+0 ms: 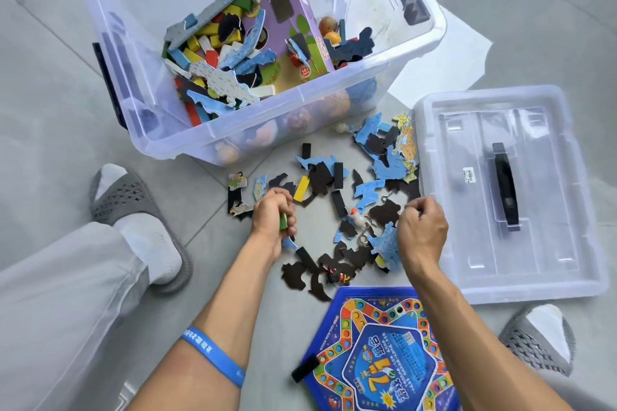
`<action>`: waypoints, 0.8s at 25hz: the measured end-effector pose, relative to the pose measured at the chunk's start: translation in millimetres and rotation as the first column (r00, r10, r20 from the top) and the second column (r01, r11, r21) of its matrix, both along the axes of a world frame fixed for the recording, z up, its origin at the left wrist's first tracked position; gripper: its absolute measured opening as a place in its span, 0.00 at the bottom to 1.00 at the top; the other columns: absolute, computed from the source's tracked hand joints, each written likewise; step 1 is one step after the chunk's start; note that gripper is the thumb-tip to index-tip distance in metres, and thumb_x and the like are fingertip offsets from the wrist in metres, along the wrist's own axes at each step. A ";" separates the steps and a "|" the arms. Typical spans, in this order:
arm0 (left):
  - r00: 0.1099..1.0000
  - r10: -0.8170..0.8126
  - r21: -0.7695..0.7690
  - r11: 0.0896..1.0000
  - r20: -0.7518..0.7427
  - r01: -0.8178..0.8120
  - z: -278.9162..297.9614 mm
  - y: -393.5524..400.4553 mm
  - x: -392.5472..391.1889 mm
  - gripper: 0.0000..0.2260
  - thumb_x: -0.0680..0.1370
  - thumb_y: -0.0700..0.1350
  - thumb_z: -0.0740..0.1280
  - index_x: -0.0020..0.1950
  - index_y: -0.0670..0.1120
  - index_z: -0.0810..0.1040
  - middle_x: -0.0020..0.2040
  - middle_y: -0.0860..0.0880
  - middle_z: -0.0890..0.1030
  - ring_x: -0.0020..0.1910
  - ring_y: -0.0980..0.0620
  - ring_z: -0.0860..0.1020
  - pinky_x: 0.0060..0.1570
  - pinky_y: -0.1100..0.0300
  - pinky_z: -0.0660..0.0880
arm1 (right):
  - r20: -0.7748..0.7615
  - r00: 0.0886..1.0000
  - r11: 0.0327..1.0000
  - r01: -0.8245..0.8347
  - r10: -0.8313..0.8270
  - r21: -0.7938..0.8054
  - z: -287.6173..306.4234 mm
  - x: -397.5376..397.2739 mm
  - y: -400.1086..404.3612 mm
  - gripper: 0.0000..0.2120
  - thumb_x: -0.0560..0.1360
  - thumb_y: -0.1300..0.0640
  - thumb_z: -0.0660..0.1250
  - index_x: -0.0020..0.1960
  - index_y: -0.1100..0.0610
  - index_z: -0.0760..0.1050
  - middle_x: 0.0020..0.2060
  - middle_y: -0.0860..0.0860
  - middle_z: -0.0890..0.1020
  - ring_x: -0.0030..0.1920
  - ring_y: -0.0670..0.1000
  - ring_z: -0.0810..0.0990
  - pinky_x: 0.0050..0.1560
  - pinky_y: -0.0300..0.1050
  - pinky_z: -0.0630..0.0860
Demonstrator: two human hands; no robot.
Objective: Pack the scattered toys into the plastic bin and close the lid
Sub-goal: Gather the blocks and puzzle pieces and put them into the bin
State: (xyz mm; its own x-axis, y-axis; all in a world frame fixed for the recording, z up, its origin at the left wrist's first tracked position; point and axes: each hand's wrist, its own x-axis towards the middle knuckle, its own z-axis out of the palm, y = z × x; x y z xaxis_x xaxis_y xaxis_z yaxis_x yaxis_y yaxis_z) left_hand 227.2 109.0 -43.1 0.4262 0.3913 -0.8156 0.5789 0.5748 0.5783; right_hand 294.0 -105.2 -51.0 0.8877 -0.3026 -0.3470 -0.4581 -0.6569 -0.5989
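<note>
Many puzzle pieces [337, 207] loose across grey floor tiles [50, 83]

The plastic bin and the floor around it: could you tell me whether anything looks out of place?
Yes. The plastic bin sits tilted, not flat, beside its lid, which lies off on the floor. Puzzle pieces are scattered between them, and a black block rests on the blue game board.

Plastic bin [430, 33]: far rim cut off by top edge.
Game board [380, 354]: near part cut off by bottom edge.
Left hand [272, 210]: green piece [283, 220] mostly hidden.
</note>
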 end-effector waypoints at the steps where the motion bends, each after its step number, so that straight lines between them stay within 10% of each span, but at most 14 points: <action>1: 1.000 0.026 0.030 0.999 -0.007 -0.026 -0.6 6.7 3.3 0.10 0.64 0.33 0.56 0.36 0.47 0.70 0.27 0.49 0.68 0.22 0.54 0.64 0.23 0.67 0.60 | -0.020 0.999 0.998 -0.029 0.030 0.048 3.1 -6.8 11.6 0.08 0.69 0.65 0.57 0.38 0.57 0.74 0.37 0.52 0.78 0.40 0.55 0.76 0.37 0.48 0.71; 5: 0.993 0.078 0.223 0.973 -0.088 -0.057 -6.2 26.9 7.1 0.08 0.72 0.34 0.64 0.38 0.47 0.74 0.25 0.50 0.68 0.18 0.56 0.62 0.19 0.68 0.59 | -0.165 0.828 0.843 -0.515 0.536 0.152 4.1 -58.5 68.2 0.03 0.72 0.57 0.63 0.44 0.53 0.75 0.39 0.46 0.79 0.39 0.48 0.77 0.37 0.44 0.73; 10: 0.986 0.075 0.398 0.917 -0.151 -0.008 -18.2 44.0 -19.3 0.06 0.76 0.40 0.68 0.41 0.50 0.80 0.32 0.47 0.78 0.20 0.55 0.67 0.20 0.66 0.66 | -0.272 0.561 0.532 -0.828 0.782 -0.177 -17.6 -107.1 86.0 0.08 0.76 0.51 0.61 0.49 0.56 0.68 0.47 0.52 0.74 0.40 0.59 0.79 0.35 0.48 0.68; 15: 0.975 0.215 0.209 0.957 -0.052 -0.200 -23.5 40.3 -22.9 0.02 0.75 0.40 0.70 0.44 0.47 0.80 0.31 0.47 0.77 0.21 0.55 0.69 0.20 0.65 0.67 | -0.154 0.806 0.820 -0.566 0.571 0.082 -2.4 -84.0 102.2 0.09 0.71 0.50 0.63 0.45 0.53 0.64 0.33 0.50 0.77 0.34 0.55 0.75 0.34 0.49 0.69; 20: 0.920 0.390 -0.143 0.913 0.043 -0.381 -9.8 40.2 -23.4 0.04 0.76 0.44 0.67 0.49 0.46 0.78 0.31 0.47 0.76 0.25 0.52 0.73 0.23 0.65 0.67 | -0.154 0.876 0.888 -0.460 0.458 0.022 -5.3 -18.9 156.0 0.09 0.76 0.56 0.57 0.54 0.59 0.65 0.42 0.58 0.80 0.42 0.60 0.77 0.41 0.50 0.69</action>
